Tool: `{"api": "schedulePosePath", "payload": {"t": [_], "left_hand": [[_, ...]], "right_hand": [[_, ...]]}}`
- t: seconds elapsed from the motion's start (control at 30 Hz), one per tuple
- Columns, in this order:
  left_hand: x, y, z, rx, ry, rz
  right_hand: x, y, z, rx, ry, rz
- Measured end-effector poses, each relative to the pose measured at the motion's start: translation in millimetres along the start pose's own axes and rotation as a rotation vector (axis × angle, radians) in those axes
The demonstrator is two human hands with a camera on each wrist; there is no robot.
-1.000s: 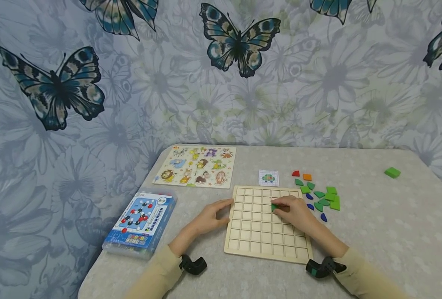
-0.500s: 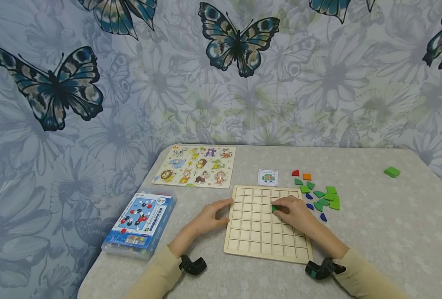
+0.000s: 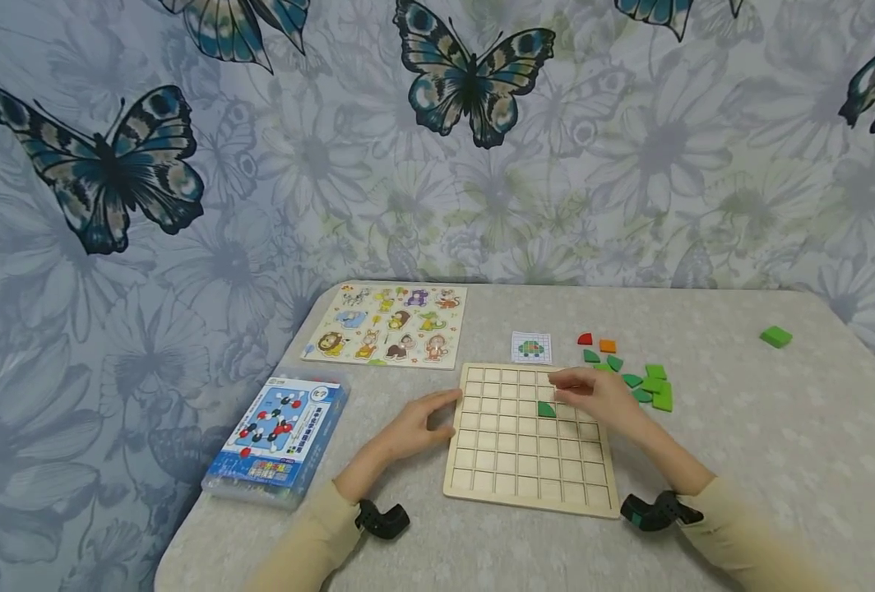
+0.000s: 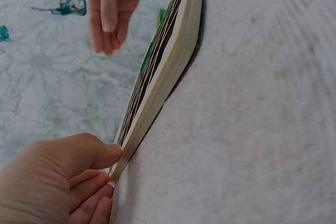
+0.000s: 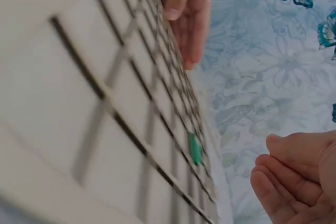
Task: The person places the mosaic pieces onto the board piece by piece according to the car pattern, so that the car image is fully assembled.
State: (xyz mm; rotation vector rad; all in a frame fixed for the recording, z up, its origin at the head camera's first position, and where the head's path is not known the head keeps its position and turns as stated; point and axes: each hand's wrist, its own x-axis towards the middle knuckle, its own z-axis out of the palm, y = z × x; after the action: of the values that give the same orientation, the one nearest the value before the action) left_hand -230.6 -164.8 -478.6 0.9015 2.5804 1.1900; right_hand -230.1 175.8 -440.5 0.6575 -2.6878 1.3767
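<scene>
A wooden grid board (image 3: pixel 482 460) lies on the table. One dark green quarter-circle piece (image 3: pixel 546 409) sits in a cell right of its middle, also seen as a green sliver (image 5: pixel 195 149) in the right wrist view. My left hand (image 3: pixel 411 427) rests its thumb and fingertips against the board's left edge. Above the board's upper right part is my right hand (image 3: pixel 600 399), fingers loosely bent and holding nothing. It covers the small blue pieces. Beyond it are loose green square pieces (image 3: pixel 662 400) and dark green quarter-circles (image 3: pixel 631 381).
Behind the board lies a small pattern card (image 3: pixel 531 349). A red piece (image 3: pixel 585 339) and an orange square (image 3: pixel 608 346) are right of it. An animal picture board (image 3: pixel 386 325) and a boxed set (image 3: pixel 278 440) occupy the left. A green block (image 3: pixel 775 336) lies far right.
My right hand has let go of the dark green quarter-circle, which stays in its cell, and has moved up and right. My left hand keeps its place at the board's edge.
</scene>
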Motion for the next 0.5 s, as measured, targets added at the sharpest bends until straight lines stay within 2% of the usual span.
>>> {"api": "schedulePosePath", "payload": {"t": [0.13,0.3,0.4,0.5], "left_hand": [[1.3,-0.9,-0.1,0.007,-0.015,0.005],[5.5,-4.4,-2.0,0.012,-0.03,-0.005],[11.7,-5.3,-4.8,0.017,-0.039,0.0],[17.6,-5.6,-7.4,0.006,-0.045,0.011]], "right_hand": [[0.9,4.8,-37.3,-0.049,0.045,0.035],[-2.5,26.7,-81.5,-0.143,0.104,0.102],[-7.7,41.1,-96.4,-0.192,0.101,0.132],[-14.4,53.7,-101.7,-0.224,0.085,0.162]]}}
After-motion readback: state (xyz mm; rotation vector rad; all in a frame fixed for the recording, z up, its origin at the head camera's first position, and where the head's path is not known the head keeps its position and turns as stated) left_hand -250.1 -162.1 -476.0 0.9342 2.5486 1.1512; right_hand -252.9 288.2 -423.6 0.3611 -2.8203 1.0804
